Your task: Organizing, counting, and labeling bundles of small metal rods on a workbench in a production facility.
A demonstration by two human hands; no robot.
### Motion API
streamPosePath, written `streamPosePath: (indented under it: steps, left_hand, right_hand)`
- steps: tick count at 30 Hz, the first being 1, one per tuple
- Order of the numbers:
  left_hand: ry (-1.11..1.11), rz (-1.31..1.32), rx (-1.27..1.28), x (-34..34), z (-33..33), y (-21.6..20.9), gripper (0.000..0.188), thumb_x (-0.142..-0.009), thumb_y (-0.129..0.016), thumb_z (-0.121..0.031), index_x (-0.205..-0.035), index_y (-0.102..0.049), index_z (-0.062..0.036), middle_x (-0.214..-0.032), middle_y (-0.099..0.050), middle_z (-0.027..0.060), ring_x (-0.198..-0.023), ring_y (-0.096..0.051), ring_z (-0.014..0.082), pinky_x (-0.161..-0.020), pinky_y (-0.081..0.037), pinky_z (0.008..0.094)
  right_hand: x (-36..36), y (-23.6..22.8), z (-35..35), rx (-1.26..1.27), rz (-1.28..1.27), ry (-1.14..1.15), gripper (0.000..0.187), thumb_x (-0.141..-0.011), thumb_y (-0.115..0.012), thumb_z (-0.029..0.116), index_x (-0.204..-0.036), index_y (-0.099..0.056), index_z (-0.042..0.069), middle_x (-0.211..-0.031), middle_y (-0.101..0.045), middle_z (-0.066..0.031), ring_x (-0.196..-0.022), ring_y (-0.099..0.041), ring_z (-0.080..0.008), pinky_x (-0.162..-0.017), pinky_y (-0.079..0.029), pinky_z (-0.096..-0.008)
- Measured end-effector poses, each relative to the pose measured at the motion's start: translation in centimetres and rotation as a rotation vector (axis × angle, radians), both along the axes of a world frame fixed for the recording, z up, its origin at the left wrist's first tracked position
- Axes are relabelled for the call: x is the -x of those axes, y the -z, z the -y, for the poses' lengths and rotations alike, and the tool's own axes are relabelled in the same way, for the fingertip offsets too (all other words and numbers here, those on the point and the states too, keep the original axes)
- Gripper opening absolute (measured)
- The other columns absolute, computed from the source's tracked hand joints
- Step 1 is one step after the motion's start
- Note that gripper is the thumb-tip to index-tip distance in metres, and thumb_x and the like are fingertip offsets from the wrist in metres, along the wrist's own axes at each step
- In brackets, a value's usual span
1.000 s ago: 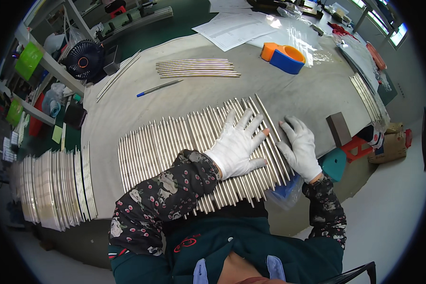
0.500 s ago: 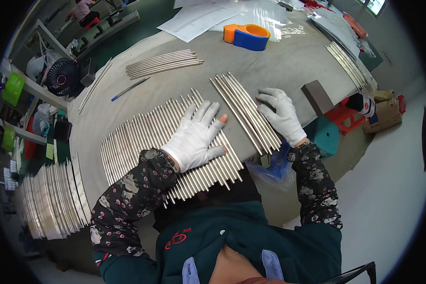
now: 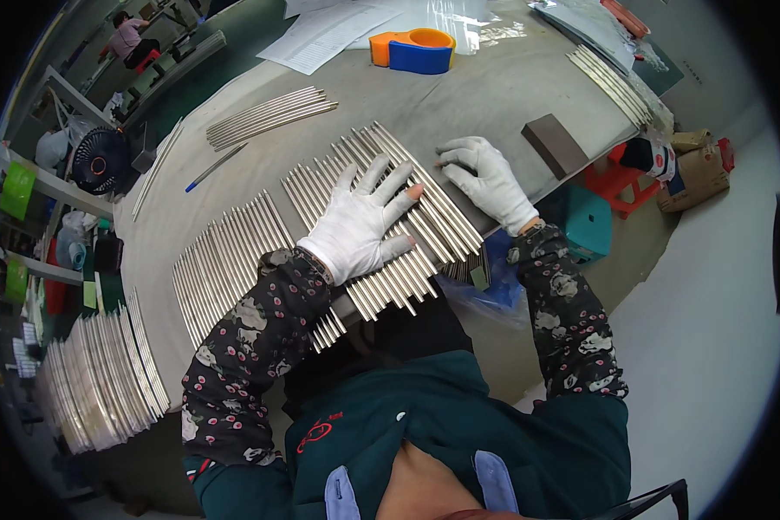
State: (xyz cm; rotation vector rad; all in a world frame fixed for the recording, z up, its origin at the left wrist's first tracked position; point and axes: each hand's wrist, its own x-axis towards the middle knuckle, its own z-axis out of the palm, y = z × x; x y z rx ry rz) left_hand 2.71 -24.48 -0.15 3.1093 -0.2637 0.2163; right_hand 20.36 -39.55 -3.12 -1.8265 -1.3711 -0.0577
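— White cotton gloves on both hands. See the left hand (image 3: pixel 361 227)? Fingers fanned wide, palm flat on the rods (image 3: pixel 381 221), likely to keep the row from rolling off the table (image 3: pixel 494 95).

— And the right hand (image 3: pixel 487 178)?

— Flat too, fingers loosely together, resting on the rightmost rods near the table's edge. It seems to be squaring that end. Neither hand grips anything.

— Why laid side by side like that?

— Probably so each rod shows; they run as a long row across the near edge, ends overhanging toward the person.

— What can't you see?

— The near rod ends vanish behind the sleeves, and something blue below the edge is half covered. Whether the right fingertips pinch one rod, I cannot tell.

— Further out?

— A dark block (image 3: pixel 555 145) past the right hand, a blue pen (image 3: pixel 215 167), a smaller bundle (image 3: pixel 270 116), then an orange-and-blue tape dispenser (image 3: pixel 413 49) beside papers (image 3: pixel 325 33). Another rod stack at the far right corner is bent by the lens.
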Motion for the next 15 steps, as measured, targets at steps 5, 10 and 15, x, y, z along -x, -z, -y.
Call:
streamPosePath:
  steps: [5,10,15]
  left_hand:
    - [-0.002,-0.062,0.036,-1.2,0.7,-0.1,0.063,-0.085,-0.041,-0.050,-0.130,-0.038,-0.0068,-0.139,-0.030,0.0146,-0.130,-0.023,0.0324,-0.105,-0.015,0.0525]
    - [-0.036,-0.086,0.035,-0.1,0.9,0.4,0.073,-0.084,-0.034,-0.061,-0.131,-0.034,-0.0053,-0.140,-0.025,0.0186,-0.131,-0.020,0.0364,-0.105,-0.011,0.0521]
    - [-0.037,-0.124,0.016,0.4,0.5,0.0,0.077,-0.083,-0.028,-0.065,-0.132,-0.031,-0.0058,-0.141,-0.023,0.0185,-0.132,-0.019,0.0362,-0.106,-0.010,0.0525]
  right_hand:
    - [-0.2,0.4,0.1,-0.007,-0.035,0.022,0.011,-0.078,-0.057,0.009,-0.086,-0.063,0.004,-0.100,-0.060,-0.0079,-0.097,-0.053,-0.0240,-0.086,-0.042,-0.0329]
    - [-0.1,0.4,0.1,-0.009,-0.030,0.044,0.010,-0.078,-0.057,0.009,-0.084,-0.063,0.004,-0.097,-0.061,-0.0073,-0.095,-0.054,-0.0232,-0.085,-0.042,-0.0327]
    - [-0.2,0.3,0.2,0.008,-0.074,0.056,0.010,-0.079,-0.057,0.010,-0.085,-0.063,0.004,-0.097,-0.061,-0.0070,-0.096,-0.054,-0.0230,-0.086,-0.042,-0.0324]
